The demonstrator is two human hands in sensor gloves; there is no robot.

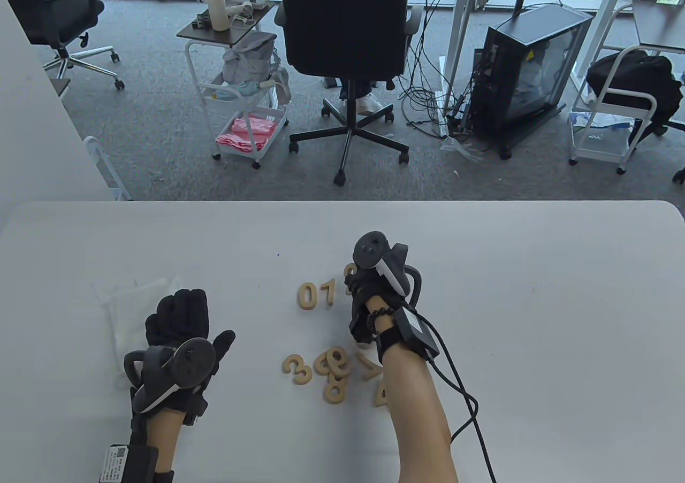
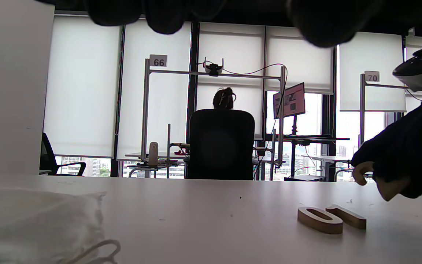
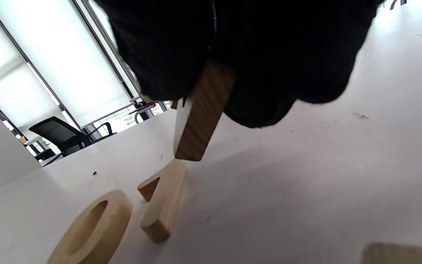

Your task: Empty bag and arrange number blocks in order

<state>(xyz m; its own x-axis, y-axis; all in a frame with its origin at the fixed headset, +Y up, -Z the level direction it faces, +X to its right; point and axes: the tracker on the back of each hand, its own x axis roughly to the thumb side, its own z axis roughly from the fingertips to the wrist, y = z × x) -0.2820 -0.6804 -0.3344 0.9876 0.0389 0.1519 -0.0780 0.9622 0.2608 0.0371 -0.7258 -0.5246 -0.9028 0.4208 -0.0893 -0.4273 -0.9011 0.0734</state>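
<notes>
Nearest the person, a loose heap of wooden number blocks (image 1: 334, 373) lay on the white desk (image 1: 535, 290), a 3 (image 1: 297, 369) off to its left and the rest overlapping, seemingly left where they tumbled out. The left hand (image 1: 179, 333) rested flat with fingers spread, holding nothing, its fingertips on the edge of the emptied bag (image 1: 134, 306), perhaps to keep that limp white pouch out of the way.

A little farther in, the 0 (image 1: 307, 296) and the 1 (image 1: 329, 292) lay side by side, the start of the row. The right hand (image 1: 369, 304) hovered just right of the 1, its fingers closed around another block (image 3: 200, 117), held tilted with its lower end just above the desk. I took it for the 2, coming down into the next slot, though the glove hid most of its shape.

The desk was smooth and matte, with a few dark specks. Beyond its far edge was grey carpet, a black office chair (image 1: 348, 50), a white trolley (image 1: 241, 103) with pink cloths, a computer tower (image 1: 530, 76) amid tangled cables, and bright windows.
</notes>
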